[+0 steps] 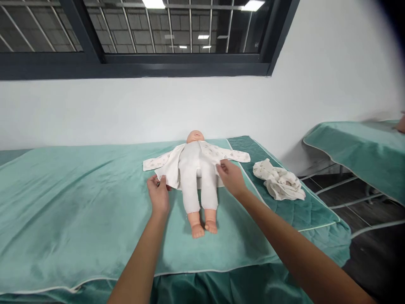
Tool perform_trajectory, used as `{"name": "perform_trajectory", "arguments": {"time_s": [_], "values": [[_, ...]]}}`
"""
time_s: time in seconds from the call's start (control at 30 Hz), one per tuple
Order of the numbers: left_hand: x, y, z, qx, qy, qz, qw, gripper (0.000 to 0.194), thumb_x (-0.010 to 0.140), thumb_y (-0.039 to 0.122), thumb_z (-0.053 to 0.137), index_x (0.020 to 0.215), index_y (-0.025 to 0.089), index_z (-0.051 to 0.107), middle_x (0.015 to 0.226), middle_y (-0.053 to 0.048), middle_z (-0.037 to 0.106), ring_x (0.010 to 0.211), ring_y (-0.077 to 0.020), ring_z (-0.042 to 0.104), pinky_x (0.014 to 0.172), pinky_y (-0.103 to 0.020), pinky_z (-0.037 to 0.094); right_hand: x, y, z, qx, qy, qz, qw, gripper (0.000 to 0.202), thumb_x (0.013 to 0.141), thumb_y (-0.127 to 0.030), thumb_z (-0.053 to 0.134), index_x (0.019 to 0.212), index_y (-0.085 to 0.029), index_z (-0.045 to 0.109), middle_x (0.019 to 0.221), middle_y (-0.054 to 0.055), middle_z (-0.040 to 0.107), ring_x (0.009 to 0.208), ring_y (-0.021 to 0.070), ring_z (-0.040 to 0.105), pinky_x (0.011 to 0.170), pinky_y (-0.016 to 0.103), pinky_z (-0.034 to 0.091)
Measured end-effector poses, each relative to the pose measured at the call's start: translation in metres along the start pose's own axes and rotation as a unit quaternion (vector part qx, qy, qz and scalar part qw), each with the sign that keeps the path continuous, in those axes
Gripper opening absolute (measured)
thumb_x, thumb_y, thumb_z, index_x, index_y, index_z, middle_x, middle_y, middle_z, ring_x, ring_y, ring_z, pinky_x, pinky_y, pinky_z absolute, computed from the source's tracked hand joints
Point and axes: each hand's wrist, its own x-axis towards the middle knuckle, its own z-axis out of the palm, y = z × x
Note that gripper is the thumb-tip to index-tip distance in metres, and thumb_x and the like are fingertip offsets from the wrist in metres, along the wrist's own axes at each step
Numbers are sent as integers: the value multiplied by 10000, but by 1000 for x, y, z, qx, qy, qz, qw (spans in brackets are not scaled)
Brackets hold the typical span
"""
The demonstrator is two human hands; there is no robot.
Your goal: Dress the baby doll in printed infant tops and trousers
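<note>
The baby doll (198, 169) lies on its back on the green-covered bed (95, 202), head toward the wall (126, 109), bare feet toward the camera; the left hand (159, 195) has its grip closed on one front edge of the open patterned jacket (172, 169), and the right hand (232, 177) pinches the opposite edge, its grip narrow, while crumpled patterned cloth (280, 180) lies beside the doll, past the right hand
</note>
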Motion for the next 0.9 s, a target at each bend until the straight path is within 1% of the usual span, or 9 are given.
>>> {"name": "perform_trajectory", "arguments": {"time_s": [0.1, 0.33, 0.47, 0.53, 0.6, 0.67, 0.73, 0.8, 0.9], "values": [[-4, 3, -1, 25, 20, 20, 999, 346, 836, 348, 624, 1105, 221, 445, 735, 64, 512, 523, -77, 491, 518, -222, 391, 0, 13, -13, 137, 69, 101, 983, 194, 818, -413, 545, 754, -233, 513, 712, -13, 612, 685, 165, 623, 724, 339, 550], [-13, 5, -7, 57, 37, 72, 995, 289, 844, 278, 587, 1104, 234, 469, 694, 72, 446, 561, -88, 450, 590, -227, 386, -38, 38, -59, 162, 70, 194, 965, 237, 729, -428, 651, 723, -202, 578, 693, 28, 661, 665, 195, 659, 650, 341, 557], [-15, 7, -5, 66, 30, 74, 995, 257, 835, 268, 588, 1075, 237, 501, 706, 61, 441, 579, -100, 444, 607, -237, 384, -42, 46, -97, -100, 57, 47, 992, 237, 799, -410, 602, 900, -201, 653, 867, 58, 699, 842, 229, 647, 800, 405, 516], [-16, 9, -4, 83, 27, 79, 993, 230, 831, 267, 589, 1048, 230, 522, 693, 59, 440, 582, -104, 437, 603, -234, 374, -41, 53, -121, -298, 65, -61, 950, 290, 793, -346, 614, 1041, -200, 644, 1070, 104, 685, 1033, 282, 598, 923, 476, 452], [-19, 12, -4, 109, 14, 87, 990, 185, 830, 270, 582, 1006, 222, 548, 669, 58, 433, 577, -107, 422, 591, -228, 358, -40, 61, -146, -456, 60, -103, 882, 403, 768, -306, 642, 1154, -192, 609, 1260, 151, 615, 1197, 352, 503, 985, 543, 379], [-23, 15, -5, 138, -14, 91, 986, 152, 833, 282, 570, 970, 217, 569, 644, 58, 423, 571, -111, 407, 573, -226, 342, -40, 68, -168, -557, 41, -85, 825, 412, 787, -301, 628, 1177, -173, 600, 1309, 178, 583, 1213, 390, 482, 958, 553, 378], [-30, 19, -9, 167, -52, 89, 981, 150, 843, 306, 556, 962, 217, 577, 632, 59, 418, 575, -118, 411, 567, -228, 341, -40, 70, -186, -602, 3, -51, 797, 353, 850, -293, 548, 1170, -157, 610, 1264, 188, 608, 1132, 378, 537, 890, 500, 416], [-39, 24, -13, 195, -97, 83, 972, 165, 861, 334, 537, 969, 217, 578, 645, 57, 447, 597, -124, 438, 583, -235, 359, -36, 65, -198, -598, -34, -11, 800, 340, 901, -277, 452, 1169, -154, 621, 1187, 181, 650, 1021, 333, 597, 815, 427, 437], [-57, 37, -15, 229, -167, 88, 955, 181, 877, 352, 516, 948, 208, 601, 721, 30, 563, 668, -141, 512, 646, -256, 402, -25, 41, -203, -516, -53, 34, 854, 337, 904, -316, 425, 1119, -172, 641, 1015, 136, 706, 880, 278, 640, 745, 362, 444]]}}
